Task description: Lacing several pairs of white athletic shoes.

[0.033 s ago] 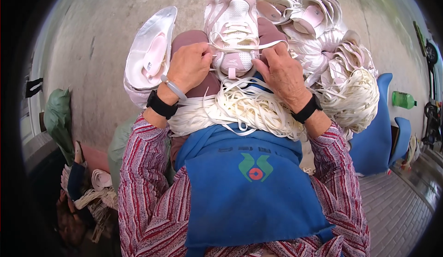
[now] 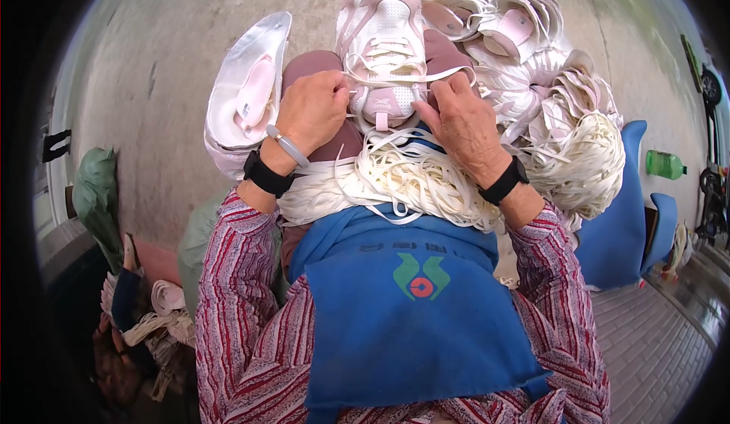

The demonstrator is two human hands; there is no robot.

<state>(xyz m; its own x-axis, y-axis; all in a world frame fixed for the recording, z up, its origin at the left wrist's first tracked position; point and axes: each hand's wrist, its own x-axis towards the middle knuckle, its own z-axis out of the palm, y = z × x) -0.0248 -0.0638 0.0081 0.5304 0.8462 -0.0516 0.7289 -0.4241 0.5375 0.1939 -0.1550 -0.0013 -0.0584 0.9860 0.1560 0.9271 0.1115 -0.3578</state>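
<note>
Hardly anything is moving since the earlier frame; your right hand [image 2: 465, 123] is shifting very slightly at most. You are keeping the pink-and-white shoe upper [image 2: 391, 25] on your lap [image 2: 309, 62], just beyond the pile of laces [image 2: 411, 177]. Your left hand [image 2: 312, 108] is curling beside its left edge, your right bending by the lace [image 2: 407, 79]; fingertips are partly hiding, so I cannot tell what either is gripping. Ideally, you are keeping the lace flat, drawing both sides evenly.

White-and-pink shoe upper [image 2: 390, 15], partly laced, toe pointing away, lying between mauve-clad thighs [image 2: 312, 63], white lace [image 2: 395, 79] across its throat.
</note>
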